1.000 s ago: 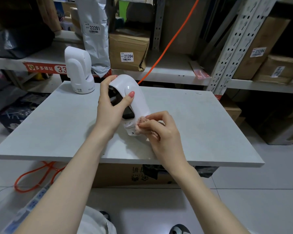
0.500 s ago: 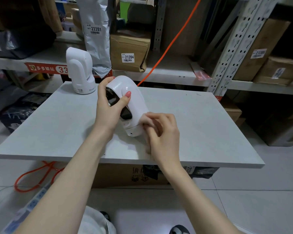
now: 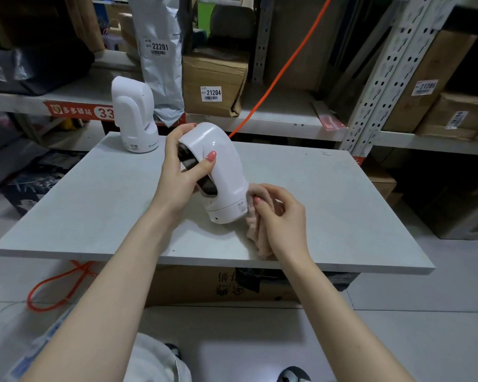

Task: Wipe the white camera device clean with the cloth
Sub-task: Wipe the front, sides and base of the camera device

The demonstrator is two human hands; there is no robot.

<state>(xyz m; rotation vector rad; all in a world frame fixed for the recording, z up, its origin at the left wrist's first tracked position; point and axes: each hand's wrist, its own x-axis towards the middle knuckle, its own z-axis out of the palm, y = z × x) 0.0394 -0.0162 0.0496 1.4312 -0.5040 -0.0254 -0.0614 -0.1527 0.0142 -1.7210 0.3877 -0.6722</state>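
Grey and flat, the table board (image 3: 94, 205) spreads beneath both your hands, with metal shelving (image 3: 375, 86) behind it carrying cardboard boxes (image 3: 213, 84) and a grey parcel bag (image 3: 160, 59). Out beyond your left hand (image 3: 177, 177), near the board's far corner, a second white camera (image 3: 134, 117) stands upright. Between your two hands sits the white camera device (image 3: 221, 172), tilted over with its rounded top away from you and its base lifted toward you. Your left hand grips its upper body, thumb laid across the white shell and fingers curled round the far side over the dark lens panel. Just right of the base, your right hand (image 3: 282, 216) is bunched around the pinkish cloth (image 3: 255, 235), pressing a fold of it against the base's side, while the rest of the cloth trails down under your palm onto the board.
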